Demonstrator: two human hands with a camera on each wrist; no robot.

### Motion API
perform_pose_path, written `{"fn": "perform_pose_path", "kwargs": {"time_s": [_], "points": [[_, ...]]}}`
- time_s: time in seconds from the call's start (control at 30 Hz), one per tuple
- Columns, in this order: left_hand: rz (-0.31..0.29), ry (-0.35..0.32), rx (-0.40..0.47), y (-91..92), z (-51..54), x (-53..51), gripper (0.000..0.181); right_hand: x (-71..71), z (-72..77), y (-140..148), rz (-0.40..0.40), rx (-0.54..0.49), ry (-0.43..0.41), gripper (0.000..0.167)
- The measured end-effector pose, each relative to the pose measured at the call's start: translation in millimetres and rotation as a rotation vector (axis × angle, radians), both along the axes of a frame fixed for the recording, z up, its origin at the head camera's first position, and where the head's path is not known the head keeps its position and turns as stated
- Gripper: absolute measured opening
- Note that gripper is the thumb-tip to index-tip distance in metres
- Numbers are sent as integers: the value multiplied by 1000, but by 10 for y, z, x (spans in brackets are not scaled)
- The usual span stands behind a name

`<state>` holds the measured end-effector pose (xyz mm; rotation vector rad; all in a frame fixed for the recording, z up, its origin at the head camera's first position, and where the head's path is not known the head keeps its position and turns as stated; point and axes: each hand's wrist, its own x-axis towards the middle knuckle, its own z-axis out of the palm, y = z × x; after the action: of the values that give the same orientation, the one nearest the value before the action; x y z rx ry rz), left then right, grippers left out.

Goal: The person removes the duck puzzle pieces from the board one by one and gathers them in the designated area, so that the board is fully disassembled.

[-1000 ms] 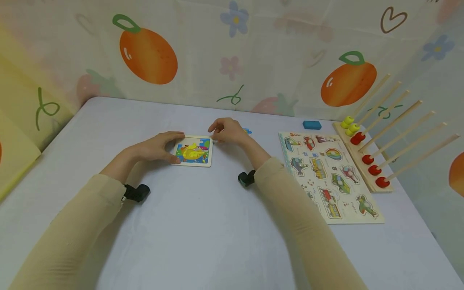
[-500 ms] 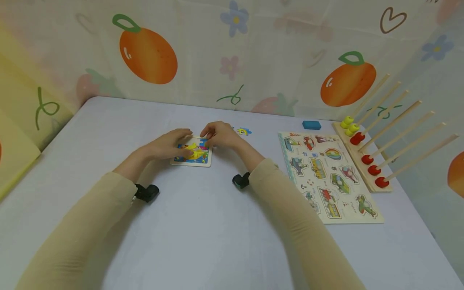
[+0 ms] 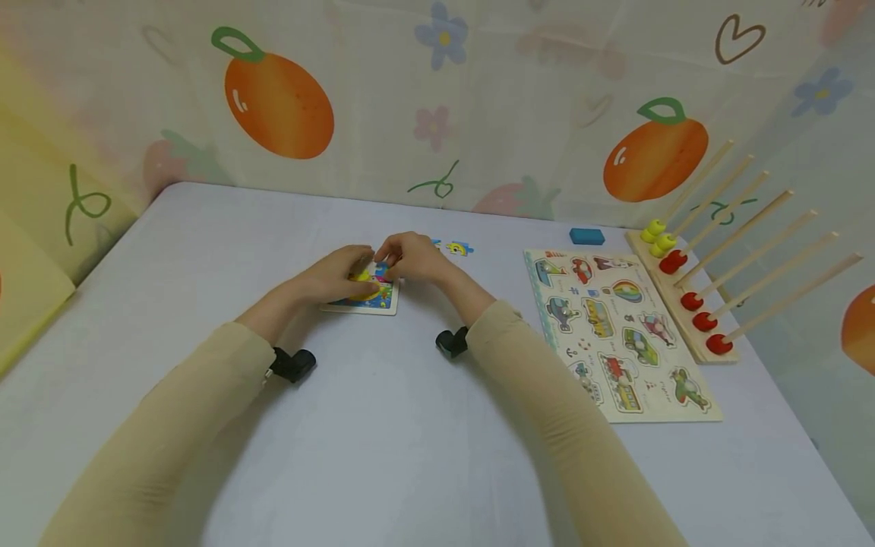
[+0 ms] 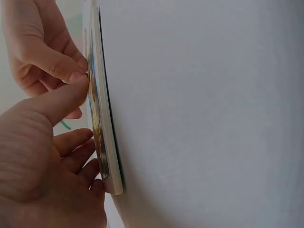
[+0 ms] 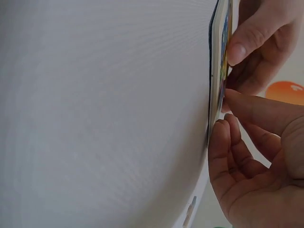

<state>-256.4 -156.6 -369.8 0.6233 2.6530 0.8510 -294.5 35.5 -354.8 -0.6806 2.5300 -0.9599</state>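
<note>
A small framed picture puzzle (image 3: pixel 369 305) with a yellow figure lies flat on the white table, partly covered by both hands. The left hand (image 3: pixel 328 276) rests over its left part, thumb and fingers spread across the surface and not curled round anything. At the upper right of the puzzle, the right hand (image 3: pixel 418 258) has thumb and index finger close together at the surface; whether a piece is between them is hidden. In the left wrist view the left thumb touches the puzzle's face (image 4: pixel 96 114) beside the right fingertips. The right wrist view shows the puzzle's edge (image 5: pixel 216 71) next to the right hand (image 5: pixel 261 156).
Loose puzzle pieces (image 3: pixel 459 248) lie behind the right hand. To the right are a large board with vehicle pictures (image 3: pixel 618 334), a blue block (image 3: pixel 587 236) and a wooden rack (image 3: pixel 687 304) with upright rods and red and yellow beads. A patterned cloth (image 3: pixel 383 99) hangs behind the table.
The left hand has moved right, farther over the puzzle. The right hand has shifted left onto the puzzle's upper right, uncovering loose pieces behind it.
</note>
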Motion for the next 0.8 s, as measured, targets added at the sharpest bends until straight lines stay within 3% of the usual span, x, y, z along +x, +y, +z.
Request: {"fn": "perform_pose_path", "kwargs": {"time_s": [0.4, 0.8], "points": [[51, -22, 16, 4, -38, -19, 73, -15, -31, -4, 14, 14, -24, 26], [40, -41, 47, 10, -7, 16, 72, -15, -39, -1, 6, 38, -35, 24]]}}
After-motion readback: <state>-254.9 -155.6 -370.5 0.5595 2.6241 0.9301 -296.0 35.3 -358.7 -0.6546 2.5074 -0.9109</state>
